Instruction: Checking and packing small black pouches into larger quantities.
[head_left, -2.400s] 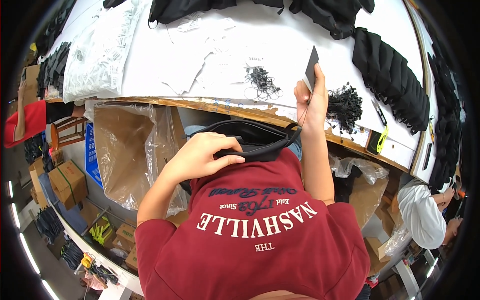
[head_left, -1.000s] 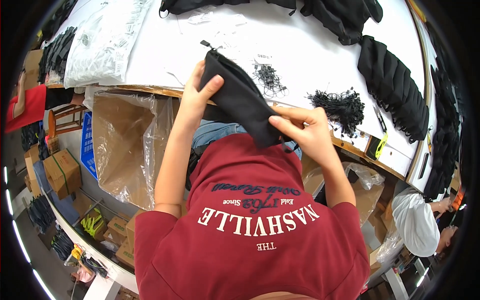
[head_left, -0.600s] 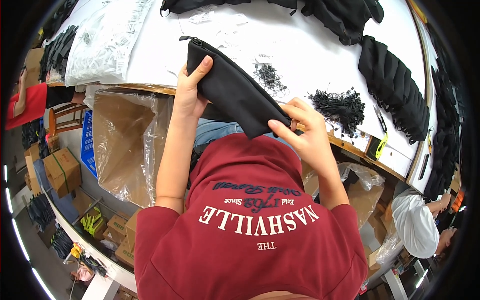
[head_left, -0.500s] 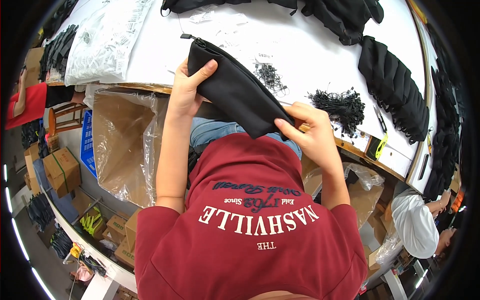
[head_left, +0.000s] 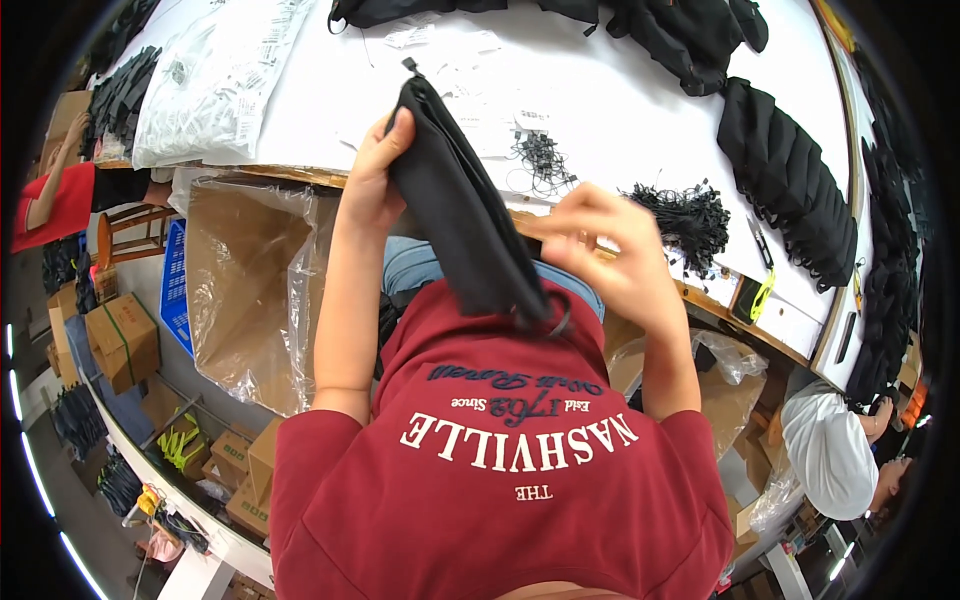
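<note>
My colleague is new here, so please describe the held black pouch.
Find the white table, then the left hand near its edge. It grips the long black pouch; unlike the black cloth pieces on the table, this one is held.

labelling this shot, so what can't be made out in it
In the head view:
Right hand: fingers blurred.
Left hand: some fingers hidden behind the black pouch.
Pouch's inside: hidden by its own cloth.
Black cloth pieces: cut off by the top edge.
</note>
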